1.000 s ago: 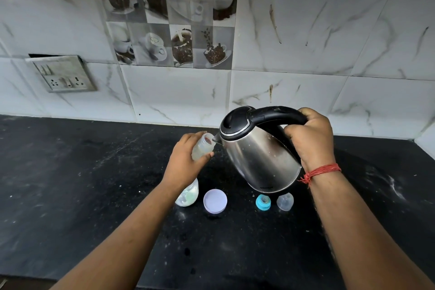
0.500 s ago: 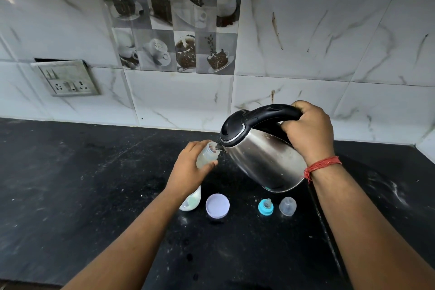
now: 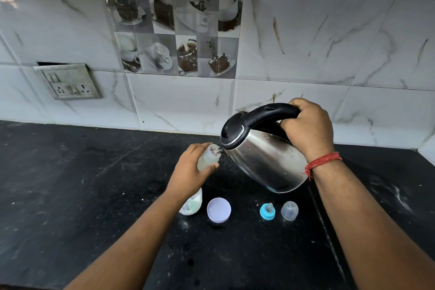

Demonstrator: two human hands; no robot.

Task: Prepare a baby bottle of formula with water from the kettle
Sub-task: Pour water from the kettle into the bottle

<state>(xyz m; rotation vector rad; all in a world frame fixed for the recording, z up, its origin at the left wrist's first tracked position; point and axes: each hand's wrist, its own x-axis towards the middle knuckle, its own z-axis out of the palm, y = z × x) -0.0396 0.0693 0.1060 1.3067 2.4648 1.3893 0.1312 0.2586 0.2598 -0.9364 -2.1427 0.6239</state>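
Right hand [image 3: 308, 128] grips the heavy steel kettle [image 3: 263, 160] by its handle; left hand [image 3: 190, 172] clasps the light, slippery bottle [image 3: 208, 157] at its spout.

Both forearms enter from the bottom edge and converge toward centre frame.

Left hand [image 3: 190, 173]: raised above the counter, back of hand toward camera, fingers and thumb curled round a small bottle [image 3: 208, 156], thumb tip on its near side.

Right hand [image 3: 308, 128]: higher than the left and set to its right, closed in a fist round a kettle handle [image 3: 270, 112], knuckles up, wrist bent so the hand tips to the left. Red thread band [image 3: 321, 162] tied round the right wrist. Both forearms bare.
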